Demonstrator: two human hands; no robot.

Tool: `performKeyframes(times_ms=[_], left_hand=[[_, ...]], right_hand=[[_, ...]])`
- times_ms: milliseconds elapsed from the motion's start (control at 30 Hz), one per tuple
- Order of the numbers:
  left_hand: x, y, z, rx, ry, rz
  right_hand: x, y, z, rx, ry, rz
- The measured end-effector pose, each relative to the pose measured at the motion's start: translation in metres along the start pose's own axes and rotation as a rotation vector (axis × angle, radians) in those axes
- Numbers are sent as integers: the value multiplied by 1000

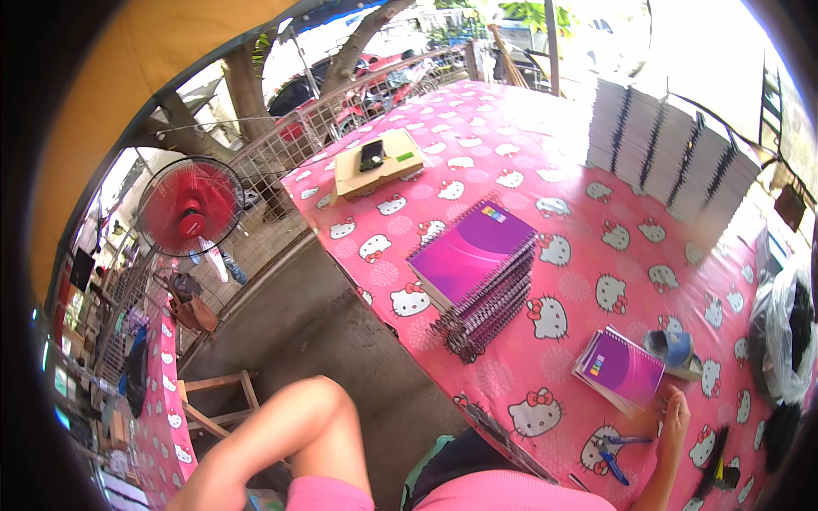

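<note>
My right hand (673, 419) rests on the table at the lower right, fingers loosely bent and nothing visible in them. Just left of it lies a small loose stack of purple-covered spiral notebooks (625, 368). A roll of tape (669, 347) sits beyond them. Blue-handled pliers (615, 453) lie spread on the cloth, left of my right wrist. My left arm (290, 426) is bent with the elbow raised; its forearm runs off the lower edge, so my left hand is out of sight. A tall pile of purple spiral notebooks (477, 251) stands mid-table.
The table wears a pink cartoon-cat cloth (554, 315). Tall stacks of bound white pages (665, 149) stand far right. A cardboard box (379, 166) carries a phone (372, 155). At the right edge is a plastic bag (782, 332). A red fan (192, 207) stands left, above a wooden stool (217, 396).
</note>
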State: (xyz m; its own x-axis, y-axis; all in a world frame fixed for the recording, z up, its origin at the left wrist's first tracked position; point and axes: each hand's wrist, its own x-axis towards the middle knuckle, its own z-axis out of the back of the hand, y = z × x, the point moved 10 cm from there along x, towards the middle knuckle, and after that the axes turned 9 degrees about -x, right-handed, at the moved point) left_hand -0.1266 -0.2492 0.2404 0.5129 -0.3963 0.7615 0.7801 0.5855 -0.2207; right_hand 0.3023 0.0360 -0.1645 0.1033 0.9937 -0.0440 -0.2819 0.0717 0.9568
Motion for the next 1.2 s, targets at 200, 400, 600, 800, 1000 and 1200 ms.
performKeyframes(times_ms=[200, 400, 600, 800, 1000, 1200], left_hand=[[-142, 116, 18, -410, -779, -156], [-283, 329, -42, -431, -1343, 1203], [-327, 381, -65, -715, -1485, 1241], [-326, 382, -70, -577, -1385, 1285], [-329, 363, -88, -558, -1407, 1274], [-328, 334, -89, -671, -1495, 1247]], right_hand=[[-6, 25, -8, 4, 9, -21], [5, 8, -28, 69, 86, -87], [17, 8, -41, 63, 148, -142], [15, 7, -54, -36, 217, -111], [10, -8, -54, -506, 241, 172], [-10, -3, -66, -292, 353, -144]])
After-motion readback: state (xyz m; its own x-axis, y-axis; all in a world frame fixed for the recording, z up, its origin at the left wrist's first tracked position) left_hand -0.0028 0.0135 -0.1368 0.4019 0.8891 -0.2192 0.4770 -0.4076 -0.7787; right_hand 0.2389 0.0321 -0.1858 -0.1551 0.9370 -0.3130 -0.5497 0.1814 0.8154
